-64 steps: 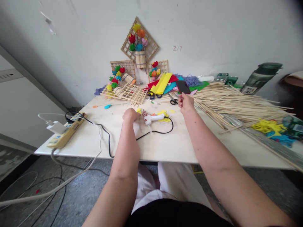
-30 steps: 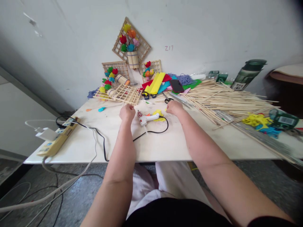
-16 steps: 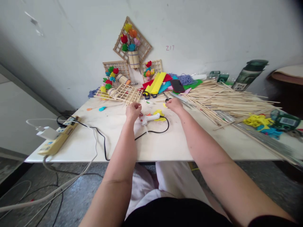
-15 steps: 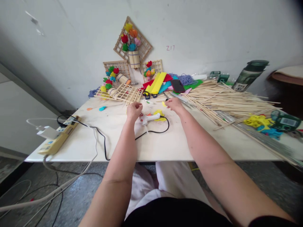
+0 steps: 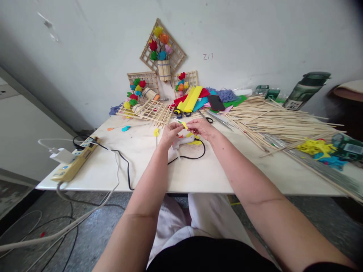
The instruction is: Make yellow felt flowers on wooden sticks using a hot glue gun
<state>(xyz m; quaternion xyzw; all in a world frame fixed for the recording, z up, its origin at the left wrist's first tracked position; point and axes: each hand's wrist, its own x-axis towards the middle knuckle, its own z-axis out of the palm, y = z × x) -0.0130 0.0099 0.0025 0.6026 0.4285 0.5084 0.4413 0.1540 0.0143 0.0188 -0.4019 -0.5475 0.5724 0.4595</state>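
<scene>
I'm pinching a yellow piece point(image 5: 184, 125) between left hand point(image 5: 170, 133) and right hand point(image 5: 202, 127), grips nearly closed, over the surface's point(image 5: 198, 175) middle, finished flowers point(image 5: 133, 99) sitting toward the back edge, yellow cutouts point(image 5: 196, 142) lying loose.

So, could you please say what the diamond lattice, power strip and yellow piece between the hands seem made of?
The diamond lattice looks like unpainted wood or bamboo: slim tan sticks. The power strip seems smooth, hard plastic, from moulded yellowish casing. The yellow piece, thin and matt, may be paper or felt; too small to settle.
</scene>
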